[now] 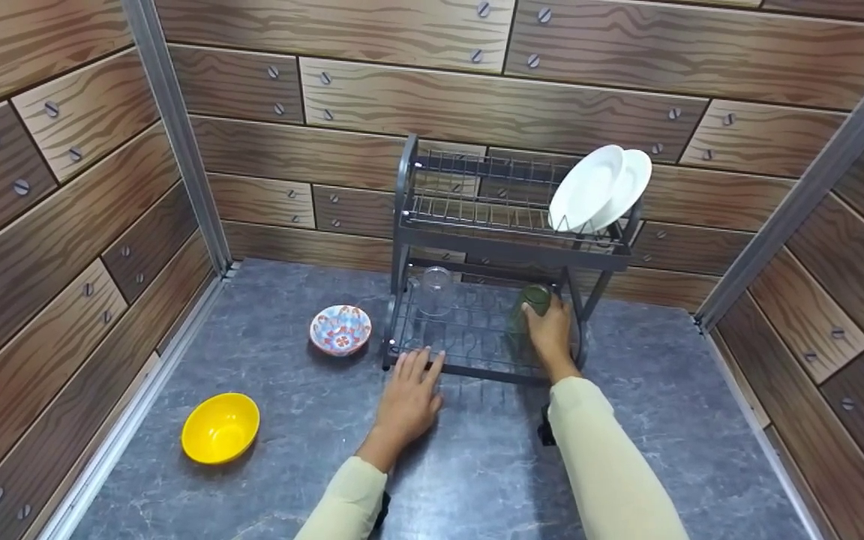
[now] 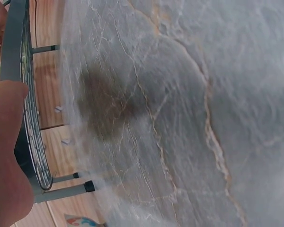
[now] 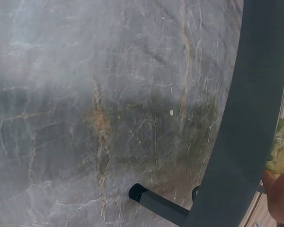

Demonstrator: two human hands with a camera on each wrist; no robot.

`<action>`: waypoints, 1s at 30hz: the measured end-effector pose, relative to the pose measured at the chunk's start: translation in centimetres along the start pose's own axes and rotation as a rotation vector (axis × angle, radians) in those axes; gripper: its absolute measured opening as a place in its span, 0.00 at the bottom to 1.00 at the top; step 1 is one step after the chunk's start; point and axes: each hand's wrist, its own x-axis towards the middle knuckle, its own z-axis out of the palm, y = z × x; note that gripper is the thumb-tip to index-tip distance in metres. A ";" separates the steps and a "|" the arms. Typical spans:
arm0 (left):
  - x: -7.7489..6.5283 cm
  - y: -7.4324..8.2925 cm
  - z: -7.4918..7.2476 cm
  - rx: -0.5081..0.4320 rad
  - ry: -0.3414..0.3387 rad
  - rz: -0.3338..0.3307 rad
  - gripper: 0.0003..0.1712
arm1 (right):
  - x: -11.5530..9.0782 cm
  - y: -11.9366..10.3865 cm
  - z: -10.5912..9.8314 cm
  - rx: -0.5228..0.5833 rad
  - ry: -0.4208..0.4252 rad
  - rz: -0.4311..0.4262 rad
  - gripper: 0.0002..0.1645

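At the right end of the lower tier of a dark two-tier dish rack (image 1: 522, 251), my right hand (image 1: 553, 337) grips a green drinking glass (image 1: 535, 298). The right wrist view catches only a slice of the green glass (image 3: 281, 146) and a bit of the hand behind the rack's front rail. My left hand (image 1: 408, 397) rests its extended fingers at the left part of the lower front rail. A clear glass (image 1: 436, 283) stands on the lower tier toward the left. Two white plates (image 1: 588, 187) lean in the upper tier's right end.
A patterned bowl (image 1: 340, 330) sits on the grey marbled surface left of the rack. Nearer and farther left is a yellow bowl (image 1: 220, 427). Wood-patterned walls (image 1: 432, 90) enclose the back and both sides.
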 end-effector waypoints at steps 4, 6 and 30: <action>0.0 0.0 0.1 -0.013 0.033 0.007 0.40 | 0.4 -0.1 0.2 -0.010 0.003 0.013 0.35; 0.0 0.1 0.1 -0.016 0.048 0.007 0.40 | 0.5 -0.2 0.1 -0.020 -0.003 0.020 0.36; -0.2 -0.4 0.7 0.015 0.064 0.025 0.42 | 0.4 -1.1 -0.5 -0.033 -0.066 0.066 0.47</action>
